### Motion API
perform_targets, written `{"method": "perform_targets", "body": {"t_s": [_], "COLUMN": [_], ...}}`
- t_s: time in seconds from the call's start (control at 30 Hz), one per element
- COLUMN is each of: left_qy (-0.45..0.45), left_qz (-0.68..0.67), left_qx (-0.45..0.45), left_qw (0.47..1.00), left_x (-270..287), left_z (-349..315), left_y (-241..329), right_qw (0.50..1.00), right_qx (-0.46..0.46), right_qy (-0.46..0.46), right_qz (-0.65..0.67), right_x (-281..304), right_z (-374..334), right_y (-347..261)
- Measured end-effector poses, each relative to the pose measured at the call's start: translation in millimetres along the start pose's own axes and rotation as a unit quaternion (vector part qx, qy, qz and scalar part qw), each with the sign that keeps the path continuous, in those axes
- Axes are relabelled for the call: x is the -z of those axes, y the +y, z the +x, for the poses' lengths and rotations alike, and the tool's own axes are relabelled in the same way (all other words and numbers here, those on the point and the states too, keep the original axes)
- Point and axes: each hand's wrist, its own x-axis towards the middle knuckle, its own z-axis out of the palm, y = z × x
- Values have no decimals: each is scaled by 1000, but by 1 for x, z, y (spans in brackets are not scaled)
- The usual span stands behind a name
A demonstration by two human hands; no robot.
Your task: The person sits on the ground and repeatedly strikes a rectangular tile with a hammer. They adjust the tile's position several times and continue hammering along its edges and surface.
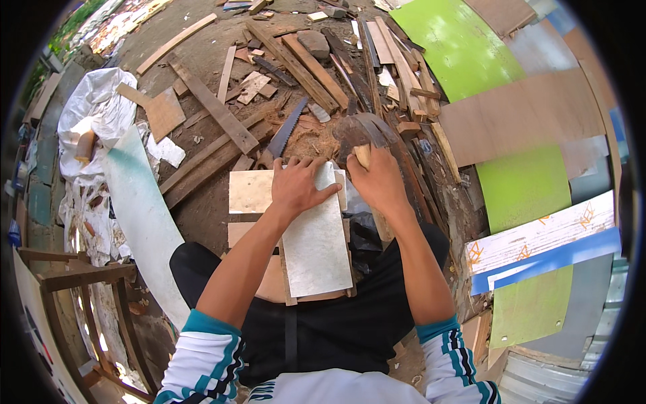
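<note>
My left hand [300, 186] lies flat on the upper part of a whitish-grey rectangular board [317, 250], fingers spread toward its far edge. That board rests on several plywood pieces [250, 190] between my knees. Right of it, my right hand [377, 175] is closed around a pale wooden handle [363, 156]; the rest of what it holds is hidden by the hand. A handsaw [287, 129] lies on the ground just beyond my left hand, its teeth showing. Sawdust [313, 143] is heaped beside the saw. Near my right hand is a dark rounded wooden block [367, 131].
Scrap planks [296, 67] and offcuts cover the ground ahead. At the right lie green sheets [464, 50], a brown plywood sheet [521, 114] and a blue-edged panel [545, 249]. A white sack [97, 111], a long pale sheet [145, 215] and a wooden frame [87, 276] stand left.
</note>
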Motion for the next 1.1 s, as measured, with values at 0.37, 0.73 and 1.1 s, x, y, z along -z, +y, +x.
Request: {"method": "perform_targets", "body": {"t_s": [0.37,0.73,1.1], "left_qy": [-28,-20,-3], "left_qz": [-8,-21,6], "left_qx": [15,10,-21], "left_qw": [999,1000,1000], "left_x": [1,0,-10], "left_z": [0,2,-4], "left_y": [-1,-4,-16], "right_qw": [998,995,998], "right_qx": [15,13,40], "right_qy": [-35,-33,-33], "right_qz": [-41,-90,-17], "right_x": [-18,-30,-43], "right_z": [-12,-12,-49], "right_y": [5,15,-5]}}
